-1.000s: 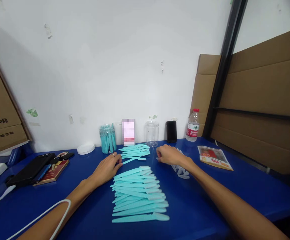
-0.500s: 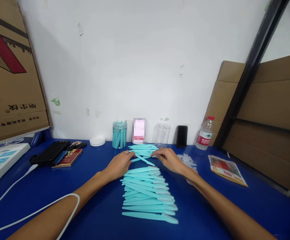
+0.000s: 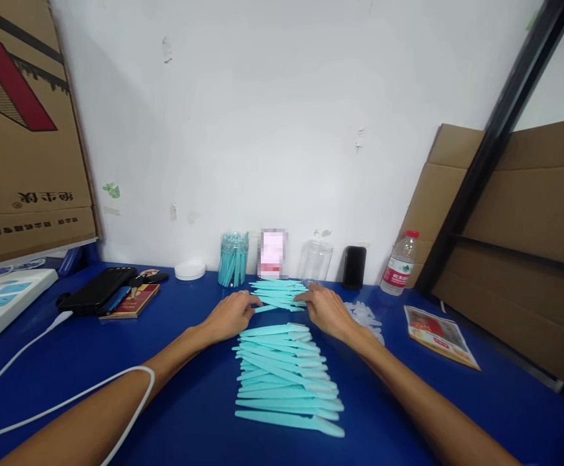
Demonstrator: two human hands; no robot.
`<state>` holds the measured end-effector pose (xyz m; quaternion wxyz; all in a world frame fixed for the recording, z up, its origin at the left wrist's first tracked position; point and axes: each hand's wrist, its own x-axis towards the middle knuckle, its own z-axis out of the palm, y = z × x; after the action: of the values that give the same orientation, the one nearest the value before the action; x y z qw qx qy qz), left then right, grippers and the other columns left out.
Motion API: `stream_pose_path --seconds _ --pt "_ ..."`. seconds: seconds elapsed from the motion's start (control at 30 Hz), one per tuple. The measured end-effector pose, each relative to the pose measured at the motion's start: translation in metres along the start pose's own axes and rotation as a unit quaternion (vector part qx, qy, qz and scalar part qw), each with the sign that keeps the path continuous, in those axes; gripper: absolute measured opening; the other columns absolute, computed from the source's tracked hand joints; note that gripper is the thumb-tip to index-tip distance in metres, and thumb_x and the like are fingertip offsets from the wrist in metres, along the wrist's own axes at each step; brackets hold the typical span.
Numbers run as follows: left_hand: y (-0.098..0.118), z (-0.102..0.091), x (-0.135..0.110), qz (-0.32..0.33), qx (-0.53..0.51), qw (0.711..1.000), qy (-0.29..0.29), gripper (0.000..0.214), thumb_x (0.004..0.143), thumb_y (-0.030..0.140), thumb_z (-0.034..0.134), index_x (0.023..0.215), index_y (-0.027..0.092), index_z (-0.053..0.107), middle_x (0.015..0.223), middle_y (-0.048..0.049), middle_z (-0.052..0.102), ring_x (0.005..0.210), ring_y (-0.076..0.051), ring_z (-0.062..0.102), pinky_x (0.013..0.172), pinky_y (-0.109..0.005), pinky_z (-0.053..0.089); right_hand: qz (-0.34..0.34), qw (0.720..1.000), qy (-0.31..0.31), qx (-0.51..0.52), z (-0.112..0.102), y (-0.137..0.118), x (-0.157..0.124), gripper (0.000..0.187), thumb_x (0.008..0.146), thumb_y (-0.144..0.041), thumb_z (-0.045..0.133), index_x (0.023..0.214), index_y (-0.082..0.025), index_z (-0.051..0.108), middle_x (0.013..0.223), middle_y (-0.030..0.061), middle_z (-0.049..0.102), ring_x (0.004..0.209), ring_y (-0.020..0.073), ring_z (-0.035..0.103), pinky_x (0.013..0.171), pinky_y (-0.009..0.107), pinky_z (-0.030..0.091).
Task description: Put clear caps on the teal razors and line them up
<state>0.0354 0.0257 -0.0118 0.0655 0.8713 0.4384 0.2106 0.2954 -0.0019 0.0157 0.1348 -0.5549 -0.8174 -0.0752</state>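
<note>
Two piles of flat teal plastic sticks lie on the blue table [image 3: 456,401]: a long near pile [image 3: 286,375] and a smaller far pile [image 3: 278,292]. My left hand [image 3: 230,315] and my right hand [image 3: 326,309] sit on either side of the far pile, fingertips pinching the ends of its sticks. A clear jar [image 3: 233,259] packed with teal sticks stands behind, and an empty clear jar [image 3: 315,262] stands to its right.
A heap of small clear caps [image 3: 366,315] lies by my right wrist. Near the wall are a white lid [image 3: 190,270], a black phone [image 3: 353,266], a water bottle [image 3: 399,264]. A booklet [image 3: 438,327], black pouch [image 3: 94,296], cardboard boxes [image 3: 24,129] flank the sides.
My right hand moved left from the clear caps to the far pile. Both hands closed in on the pile's ends. The camera view shifted left.
</note>
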Motion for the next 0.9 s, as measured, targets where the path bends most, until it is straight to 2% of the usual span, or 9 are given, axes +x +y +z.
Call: stream_pose_path --seconds 0.17,0.33,0.47,0.53,0.63,0.7,0.77,0.83,0.9 --pt "0.000 0.001 0.000 -0.012 -0.001 1.000 -0.005 0.023 0.095 0.034 0.054 0.107 0.016 0.063 0.093 -0.0025 0.066 0.083 -0.016 0.063 0.078 -0.037 0.052 -0.048 0.998 -0.016 0.026 0.003 0.000 -0.002 0.050 0.087 -0.006 0.040 0.121 -0.028 0.069 0.095 0.0074 0.066 0.082 0.0187 0.062 0.070 0.025 0.041" --pt "-0.002 -0.002 0.003 -0.034 0.015 0.999 0.006 0.023 0.095 0.034 0.057 0.108 0.015 0.062 0.103 -0.0046 0.066 0.089 -0.017 0.065 0.080 -0.037 0.055 -0.051 0.998 -0.026 0.038 0.007 0.001 -0.001 0.053 0.084 -0.004 0.040 0.124 -0.027 0.067 0.103 0.0079 0.067 0.091 0.0205 0.064 0.075 0.026 0.043" --pt "-0.010 -0.017 0.002 -0.086 0.042 0.993 0.067 0.023 0.093 0.035 0.058 0.105 0.015 0.062 0.105 -0.0046 0.065 0.091 -0.018 0.064 0.082 -0.038 0.053 -0.026 0.999 -0.033 0.030 0.007 0.004 -0.001 0.052 0.084 -0.005 0.041 0.123 -0.028 0.067 0.104 0.0085 0.068 0.095 0.0223 0.064 0.076 0.027 0.043" --pt "-0.013 -0.029 0.000 -0.110 0.056 0.986 0.110 0.018 0.093 0.032 0.057 0.097 0.015 0.063 0.099 -0.0042 0.064 0.088 -0.018 0.062 0.080 -0.037 0.051 -0.020 0.999 -0.033 0.035 0.008 0.006 -0.002 0.051 0.084 -0.005 0.041 0.121 -0.028 0.069 0.104 0.0086 0.068 0.096 0.0230 0.063 0.077 0.028 0.043" --pt "-0.013 -0.045 -0.003 -0.129 0.061 0.974 0.177 0.017 0.090 0.022 0.048 0.081 0.017 0.063 0.088 -0.0054 0.060 0.085 -0.021 0.059 0.076 -0.034 0.046 -0.004 0.993 -0.020 0.113 0.011 0.007 -0.001 0.045 0.082 -0.007 0.045 0.110 -0.027 0.074 0.101 0.0091 0.067 0.094 0.0241 0.062 0.079 0.030 0.042" --pt "-0.010 -0.049 -0.005 -0.128 0.046 0.968 0.211 0.020 0.086 0.018 0.043 0.079 0.018 0.061 0.084 -0.0056 0.058 0.083 -0.022 0.057 0.073 -0.033 0.043 0.029 0.968 0.008 0.248 0.012 0.008 0.001 0.037 0.081 -0.011 0.050 0.105 -0.024 0.076 0.095 0.0084 0.067 0.092 0.0239 0.061 0.082 0.032 0.042" --pt "-0.007 -0.046 -0.005 -0.115 0.014 0.968 0.224 0.020 0.084 0.018 0.040 0.081 0.019 0.060 0.081 -0.0039 0.058 0.078 -0.020 0.057 0.071 -0.031 0.042 0.068 0.927 0.035 0.368 0.011 0.010 0.005 0.033 0.082 -0.018 0.054 0.108 -0.020 0.073 0.083 0.0060 0.065 0.084 0.0218 0.060 0.081 0.032 0.044" --pt "-0.002 -0.038 -0.005 -0.092 -0.026 0.971 0.217 0.021 0.084 0.018 0.038 0.082 0.019 0.058 0.077 -0.0015 0.057 0.072 -0.018 0.056 0.067 -0.028 0.042 0.097 0.895 0.045 0.432 0.008 0.012 0.008 0.034 0.083 -0.025 0.054 0.112 -0.015 0.069 0.074 0.0037 0.062 0.072 0.0191 0.058 0.070 0.031 0.047" --pt "0.004 -0.029 -0.005 -0.071 -0.063 0.975 0.202 0.020 0.085 0.020 0.037 0.081 0.020 0.057 0.071 0.0007 0.056 0.066 -0.016 0.055 0.063 -0.026 0.041 0.116 0.871 0.041 0.476 0.004 0.013 0.009 0.033 0.082 -0.031 0.054 0.107 -0.012 0.067 0.072 0.0036 0.060 0.066 0.0175 0.057 0.058 0.028 0.048"
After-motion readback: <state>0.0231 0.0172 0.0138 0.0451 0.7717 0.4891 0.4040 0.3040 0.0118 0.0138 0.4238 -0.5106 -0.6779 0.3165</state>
